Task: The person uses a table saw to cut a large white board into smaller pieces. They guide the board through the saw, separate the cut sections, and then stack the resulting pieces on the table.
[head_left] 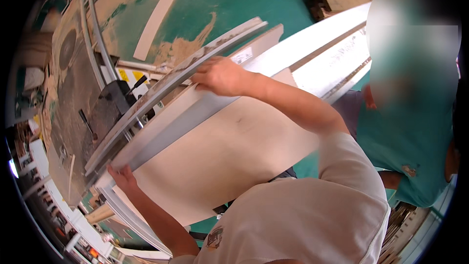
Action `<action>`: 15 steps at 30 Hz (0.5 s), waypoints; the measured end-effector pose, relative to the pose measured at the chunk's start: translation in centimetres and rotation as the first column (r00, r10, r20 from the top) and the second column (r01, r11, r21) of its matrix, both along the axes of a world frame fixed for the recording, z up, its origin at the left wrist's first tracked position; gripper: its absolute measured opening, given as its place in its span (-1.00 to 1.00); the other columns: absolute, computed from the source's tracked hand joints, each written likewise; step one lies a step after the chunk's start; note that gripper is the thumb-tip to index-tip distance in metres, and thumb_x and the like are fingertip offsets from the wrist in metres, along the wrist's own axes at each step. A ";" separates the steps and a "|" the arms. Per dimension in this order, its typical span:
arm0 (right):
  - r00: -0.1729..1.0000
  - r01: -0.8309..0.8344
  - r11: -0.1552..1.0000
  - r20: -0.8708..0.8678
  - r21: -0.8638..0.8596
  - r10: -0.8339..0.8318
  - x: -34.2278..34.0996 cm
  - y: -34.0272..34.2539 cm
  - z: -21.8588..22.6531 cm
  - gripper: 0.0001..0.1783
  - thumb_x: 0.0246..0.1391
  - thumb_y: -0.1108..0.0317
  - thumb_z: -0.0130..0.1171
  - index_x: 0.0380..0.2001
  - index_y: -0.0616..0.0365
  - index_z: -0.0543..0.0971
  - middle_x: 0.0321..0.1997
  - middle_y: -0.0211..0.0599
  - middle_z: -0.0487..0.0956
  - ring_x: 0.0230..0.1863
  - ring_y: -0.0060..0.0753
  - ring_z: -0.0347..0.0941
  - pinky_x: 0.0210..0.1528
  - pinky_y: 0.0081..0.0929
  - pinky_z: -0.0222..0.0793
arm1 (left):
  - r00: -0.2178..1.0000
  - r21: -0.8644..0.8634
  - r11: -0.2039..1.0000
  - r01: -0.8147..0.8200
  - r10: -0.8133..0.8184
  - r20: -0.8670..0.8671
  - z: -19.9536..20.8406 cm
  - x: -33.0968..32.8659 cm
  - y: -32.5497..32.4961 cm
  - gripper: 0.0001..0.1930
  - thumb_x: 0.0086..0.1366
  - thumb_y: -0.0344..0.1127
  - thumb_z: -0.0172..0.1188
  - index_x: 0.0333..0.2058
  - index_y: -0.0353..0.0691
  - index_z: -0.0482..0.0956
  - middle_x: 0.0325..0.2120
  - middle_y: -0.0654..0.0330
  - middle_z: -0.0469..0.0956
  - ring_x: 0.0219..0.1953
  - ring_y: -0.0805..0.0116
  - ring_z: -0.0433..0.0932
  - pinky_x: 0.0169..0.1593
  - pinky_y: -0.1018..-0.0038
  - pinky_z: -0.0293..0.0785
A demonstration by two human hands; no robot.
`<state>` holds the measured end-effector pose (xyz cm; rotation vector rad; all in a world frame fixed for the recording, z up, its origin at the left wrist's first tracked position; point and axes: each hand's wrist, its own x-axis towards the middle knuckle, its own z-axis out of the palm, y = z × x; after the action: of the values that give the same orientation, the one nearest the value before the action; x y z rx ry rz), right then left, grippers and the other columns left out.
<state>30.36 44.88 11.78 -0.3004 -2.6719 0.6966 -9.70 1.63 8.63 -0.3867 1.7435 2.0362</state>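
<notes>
A pale wooden strip (159, 123) lies slantwise between my two hands, alongside a long grey metal rail (176, 76). At its lower left end, my left hand (124, 178) grips it with closed fingers. Bent over the far end is my right hand (222, 76), its fingers curled down on the wood and partly hidden. On my side of the strip, a large pale wooden panel (229, 142) lies on the grey machine table (176, 126). A band of that table shows between the strip and the panel.
Beyond the rail stand a dark machine part with black lever handles (139, 84) and a dusty worktop (73, 112). Sawdust (183, 49) and a long board (161, 14) lie on the green floor. At right stands a person in a green shirt (405, 142), close to a white surface (322, 34).
</notes>
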 end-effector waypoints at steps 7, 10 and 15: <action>0.922 -0.281 0.959 0.290 0.039 0.258 1.5 -2.2 8.7 -0.25 -0.01 -0.33 0.42 -0.09 0.18 0.70 -0.04 -0.14 0.63 0.04 0.01 0.62 0.07 -0.09 0.57 | 0.967 -0.197 0.947 -0.252 0.241 -0.081 0.0 6.6 -6.3 -0.43 0.44 0.07 0.38 0.22 -0.21 0.56 -0.01 0.15 0.67 -0.02 0.30 0.65 -0.04 0.42 0.63; 0.881 -0.340 0.939 0.364 0.043 0.302 2.5 -3.4 11.2 -0.18 -0.05 -0.38 0.43 -0.05 0.19 0.70 -0.02 -0.16 0.63 0.07 0.01 0.61 0.09 -0.09 0.57 | 0.975 -0.129 0.966 -0.223 0.221 -0.028 -0.4 8.7 -10.0 -0.52 0.47 0.04 0.35 0.13 -0.23 0.61 -0.16 0.20 0.69 -0.19 0.35 0.65 -0.21 0.47 0.60; 0.866 -0.328 0.938 0.433 0.115 0.250 5.9 -8.0 11.9 -0.20 -0.04 -0.27 0.47 0.07 0.15 0.65 -0.01 -0.16 0.64 0.09 -0.02 0.59 0.13 -0.10 0.54 | 0.974 -0.029 0.977 -0.210 0.211 0.081 0.1 11.1 -12.3 -0.59 0.52 0.00 0.30 0.06 -0.23 0.63 -0.27 0.23 0.69 -0.33 0.39 0.62 -0.29 0.52 0.56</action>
<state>36.25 36.88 23.65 0.0157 -3.2071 0.5009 1.35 -10.71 8.76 -0.6800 1.7365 2.1135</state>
